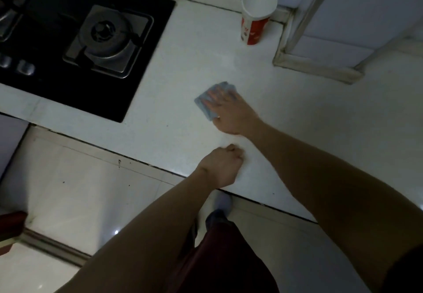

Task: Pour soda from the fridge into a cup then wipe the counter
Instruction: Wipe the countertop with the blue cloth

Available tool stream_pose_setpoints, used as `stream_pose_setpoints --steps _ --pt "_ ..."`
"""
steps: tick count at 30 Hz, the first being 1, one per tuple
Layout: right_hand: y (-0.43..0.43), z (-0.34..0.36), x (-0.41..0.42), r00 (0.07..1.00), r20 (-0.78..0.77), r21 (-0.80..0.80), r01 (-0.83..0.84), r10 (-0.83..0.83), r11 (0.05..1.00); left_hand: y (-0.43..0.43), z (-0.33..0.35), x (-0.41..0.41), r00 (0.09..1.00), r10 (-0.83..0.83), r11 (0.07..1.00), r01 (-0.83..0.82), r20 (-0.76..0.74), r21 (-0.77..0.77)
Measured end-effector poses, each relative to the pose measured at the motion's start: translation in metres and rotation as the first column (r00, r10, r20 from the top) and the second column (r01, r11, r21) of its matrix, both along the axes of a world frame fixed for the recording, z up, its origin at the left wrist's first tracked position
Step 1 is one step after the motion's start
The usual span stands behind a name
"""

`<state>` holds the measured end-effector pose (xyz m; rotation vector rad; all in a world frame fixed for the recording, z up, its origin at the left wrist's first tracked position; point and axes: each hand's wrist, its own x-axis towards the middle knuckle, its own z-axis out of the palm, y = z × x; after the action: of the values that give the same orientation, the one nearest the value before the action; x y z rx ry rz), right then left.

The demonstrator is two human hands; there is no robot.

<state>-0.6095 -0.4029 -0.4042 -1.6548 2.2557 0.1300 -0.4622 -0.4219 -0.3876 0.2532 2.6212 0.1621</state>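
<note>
counter (194,40), right fingers (214,96) flat on cloth (202,104)

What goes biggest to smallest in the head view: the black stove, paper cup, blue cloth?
1. Black glass gas stove: biggest by far.
2. Red and white paper cup.
3. Blue cloth: looks smaller, but the right hand covers part, so cup versus cloth is unsure.

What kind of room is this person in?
Most likely a home kitchen. A black gas hob is set into the white counter, a red and white paper cup stands at the back of it, and the right hand presses a blue cloth flat on it.
</note>
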Motion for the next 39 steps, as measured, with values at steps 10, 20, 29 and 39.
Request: stream_pose_setpoints --steps 10,20,29,39 --pt "0.212 -0.015 -0.096 0.725 -0.184 0.183 0.689 -0.664 0.701 0.013 0.003 -0.007 1.0 0.014 0.999 -0.014 0.003 0.042" --pt "0.259 -0.024 0.025 0.397 -0.094 0.074 0.917 -0.913 0.391 0.023 -0.003 0.028 0.997 0.046 0.996 -0.04 -0.069 0.08" --pt "0.137 -0.019 0.148 0.591 0.054 0.092 0.799 -0.805 0.594 0.016 -0.025 0.086 0.979 -0.07 0.989 0.093 -0.191 0.117" --pt "0.091 -0.03 0.179 0.625 0.158 0.056 0.767 -0.764 0.639 0.004 -0.029 0.118 0.967 0.049 0.992 -0.017 -0.251 0.128"
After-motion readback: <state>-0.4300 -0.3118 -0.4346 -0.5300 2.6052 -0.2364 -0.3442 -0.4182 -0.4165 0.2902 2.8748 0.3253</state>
